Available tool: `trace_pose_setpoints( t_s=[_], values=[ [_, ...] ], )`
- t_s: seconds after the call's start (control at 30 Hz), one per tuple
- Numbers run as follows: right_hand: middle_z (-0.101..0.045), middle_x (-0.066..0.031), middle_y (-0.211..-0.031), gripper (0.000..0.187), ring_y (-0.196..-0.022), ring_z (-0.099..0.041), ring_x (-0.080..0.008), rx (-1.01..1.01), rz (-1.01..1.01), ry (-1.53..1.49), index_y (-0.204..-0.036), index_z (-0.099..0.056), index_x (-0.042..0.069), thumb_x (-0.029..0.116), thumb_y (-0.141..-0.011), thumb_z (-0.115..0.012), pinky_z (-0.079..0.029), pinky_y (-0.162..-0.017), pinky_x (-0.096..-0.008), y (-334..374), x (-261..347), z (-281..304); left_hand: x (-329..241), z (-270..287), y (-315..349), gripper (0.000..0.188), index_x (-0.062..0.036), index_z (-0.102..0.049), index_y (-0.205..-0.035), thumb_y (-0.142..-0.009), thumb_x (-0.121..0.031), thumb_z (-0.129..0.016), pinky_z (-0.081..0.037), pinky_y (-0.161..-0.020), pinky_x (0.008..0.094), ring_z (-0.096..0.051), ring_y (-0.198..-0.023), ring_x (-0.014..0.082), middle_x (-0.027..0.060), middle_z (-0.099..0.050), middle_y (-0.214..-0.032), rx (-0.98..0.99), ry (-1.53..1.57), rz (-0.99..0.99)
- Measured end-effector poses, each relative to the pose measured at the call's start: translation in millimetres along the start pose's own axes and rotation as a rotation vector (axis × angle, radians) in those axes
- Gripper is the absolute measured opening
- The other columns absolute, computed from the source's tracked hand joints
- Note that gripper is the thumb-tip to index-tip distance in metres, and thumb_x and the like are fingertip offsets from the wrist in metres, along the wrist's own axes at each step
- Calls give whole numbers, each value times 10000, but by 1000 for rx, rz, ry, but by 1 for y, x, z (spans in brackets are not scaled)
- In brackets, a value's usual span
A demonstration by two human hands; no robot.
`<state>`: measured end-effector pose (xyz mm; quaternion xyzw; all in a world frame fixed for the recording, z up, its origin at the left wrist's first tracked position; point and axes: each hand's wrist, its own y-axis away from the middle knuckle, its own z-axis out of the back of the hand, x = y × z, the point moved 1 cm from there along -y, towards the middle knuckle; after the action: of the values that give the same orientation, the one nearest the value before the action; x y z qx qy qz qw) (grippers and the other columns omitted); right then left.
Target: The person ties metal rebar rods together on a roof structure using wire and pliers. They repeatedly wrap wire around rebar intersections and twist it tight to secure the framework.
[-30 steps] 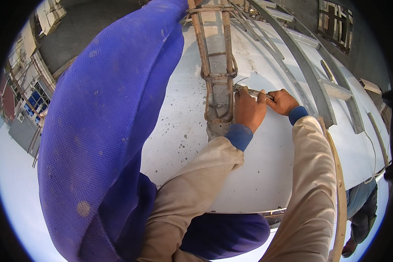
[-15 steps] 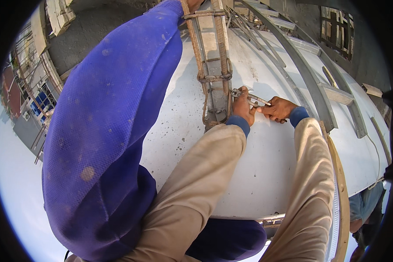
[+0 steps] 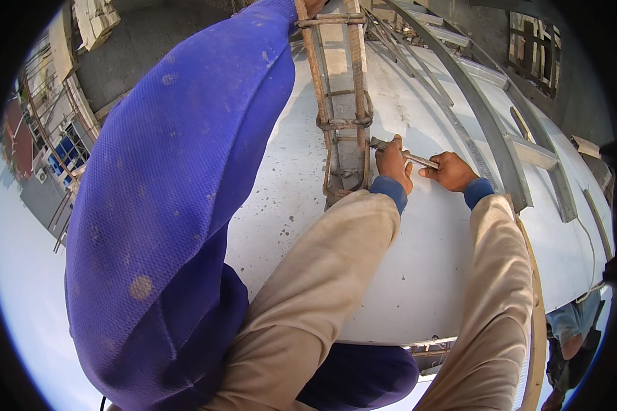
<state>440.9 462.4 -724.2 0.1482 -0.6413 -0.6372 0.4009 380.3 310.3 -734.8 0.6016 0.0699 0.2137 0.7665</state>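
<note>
My left hand [image 3: 393, 166] is closed around the head end of metal pincers [image 3: 421, 161]. A closed right hand [image 3: 452, 172] of mine grips the end of the handle, a short way to the right. Just left of both hands, a cage of rusty rebar [image 3: 356, 61] with wire-tied stirrups stretches away from me, and the tool's jaw end points at its side without clear contact. Under the hands lies a white, speckled panel [image 3: 404, 260]. My fingers hide the middle of the pincers.
My bent leg in purple cloth [image 3: 178, 171] fills the left side. Long grey metal channels [image 3: 521, 171] with crosspieces lie on the right of the panel. A wooden strip [image 3: 538, 322] runs along the right edge. Part of another person [image 3: 572, 332] shows low at right.
The pincers' two handles were spread apart; now only one line of handle shows between my hands. Both hands have shifted slightly right in the picture, as has the rebar cage.
</note>
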Motion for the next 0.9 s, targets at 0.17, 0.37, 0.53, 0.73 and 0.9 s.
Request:
trace_pose_setpoints(
  t_s=[0.17, 0.37, 0.53, 0.73, 0.9],
  values=[
    [-590, -47, -602, 415, -456, -532, -179, 468, -283, -417, -774, -660, 0, 365, -838, -846, -405, -420, -282, -2, 0, 7, 11, 15, 8, 297, -130, -552, -1285, -1037, -284, -606, -551, -928, 415, -612, -1110, 252, 59, -610, -1151, 250, 57, 47],
    [-674, -80, -840, 335, -743, -706, -293, -739, 333, 570, -1261, -608, 138, 273, -958, -652, -566, -703, -428, 36, 20, 10, 5, -12, 11, 275, -125, -552, -1292, -1060, -273, -548, -565, -970, 460, -630, -1055, 267, 103, -612, -1175, 112, 167, 60],
    [-704, -143, -845, 267, -695, -668, -295, -181, 158, 115, -1133, -659, 117, 298, -943, -704, -528, -676, -428, 9, -9, 9, 4, 5, 17, 280, -94, -535, -1313, -1068, -229, -525, -526, -1066, 432, -605, -1214, 254, 115, -593, -1295, 186, 103, 61],
    [-612, -27, -650, 360, -654, -562, -192, 527, -291, -586, -953, -695, 58, 378, -843, -816, -474, -665, -390, -8, -24, 12, 12, 21, 4, 316, -76, -521, -1301, -1038, -227, -609, -485, -1127, 474, -587, -1251, 291, 93, -600, -1271, 357, 5, 45],
    [-616, -65, -656, 379, -833, -699, -237, -235, 150, 306, -1205, -653, 120, 266, -871, -753, -545, -787, -386, 17, -2, 11, 11, 10, 0, 296, -55, -528, -1243, -1022, -219, -636, -548, -1054, 487, -658, -1120, 280, 89, -632, -1194, 335, -48, -42]
  ],
)
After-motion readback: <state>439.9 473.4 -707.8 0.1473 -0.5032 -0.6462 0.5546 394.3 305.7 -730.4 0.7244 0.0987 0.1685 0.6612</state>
